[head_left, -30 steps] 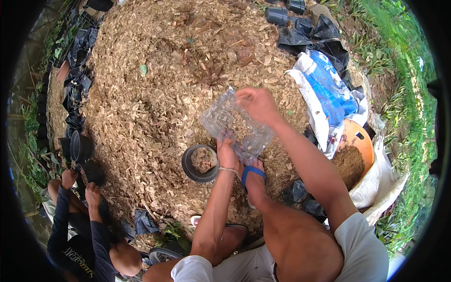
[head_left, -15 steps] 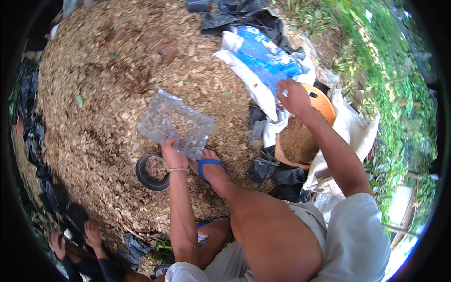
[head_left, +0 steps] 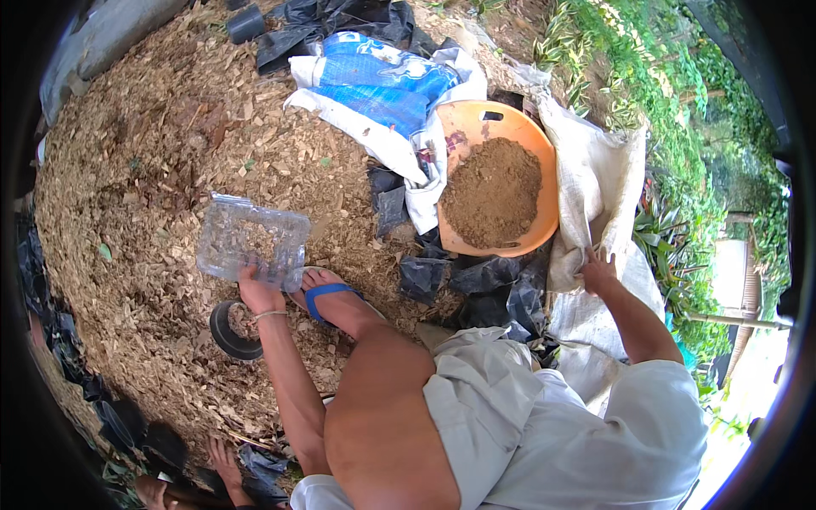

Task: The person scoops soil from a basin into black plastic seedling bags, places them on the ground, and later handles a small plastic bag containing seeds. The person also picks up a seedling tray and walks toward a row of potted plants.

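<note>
Left hand (head_left: 259, 296) grips clear plastic tray (head_left: 252, 239); right hand (head_left: 597, 270) (fingers spread) touches white sack (head_left: 605, 183).

Bright daylight, sharp centre, dark fisheye-bent rim.

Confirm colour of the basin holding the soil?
Orange basin, brown soil inside; the head view shows it clearly.
</note>
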`<move>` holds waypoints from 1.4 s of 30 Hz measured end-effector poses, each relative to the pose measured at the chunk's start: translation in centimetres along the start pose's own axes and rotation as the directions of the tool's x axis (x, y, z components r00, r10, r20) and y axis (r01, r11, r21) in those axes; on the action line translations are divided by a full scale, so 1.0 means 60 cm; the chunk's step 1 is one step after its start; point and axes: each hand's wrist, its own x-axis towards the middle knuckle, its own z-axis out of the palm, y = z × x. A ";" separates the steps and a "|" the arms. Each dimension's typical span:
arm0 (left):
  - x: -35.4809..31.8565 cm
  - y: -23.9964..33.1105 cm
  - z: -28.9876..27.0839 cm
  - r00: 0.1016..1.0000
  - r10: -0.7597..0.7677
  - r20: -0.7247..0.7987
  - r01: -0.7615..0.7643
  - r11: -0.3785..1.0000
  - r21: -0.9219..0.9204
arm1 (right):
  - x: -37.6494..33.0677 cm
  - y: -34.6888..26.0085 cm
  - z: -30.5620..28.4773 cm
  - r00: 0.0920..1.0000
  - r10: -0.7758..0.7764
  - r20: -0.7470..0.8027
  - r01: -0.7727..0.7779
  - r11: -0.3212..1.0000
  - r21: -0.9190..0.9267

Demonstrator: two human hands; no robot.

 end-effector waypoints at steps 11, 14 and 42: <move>-0.008 0.000 0.001 0.999 -0.001 -0.037 0.002 1.000 0.005 | -0.088 -0.204 -0.093 0.591 -0.733 -0.336 0.806 0.545 0.230; -0.012 0.002 0.005 0.999 -0.003 -0.035 0.003 1.000 0.014 | -0.093 -0.233 -0.051 0.628 -0.686 -0.368 0.710 0.698 -0.090; 0.014 -0.061 0.005 0.953 0.303 -0.012 -0.301 0.939 -0.163 | -0.540 -0.773 -0.750 -0.259 -0.599 -0.758 0.937 -0.345 -0.048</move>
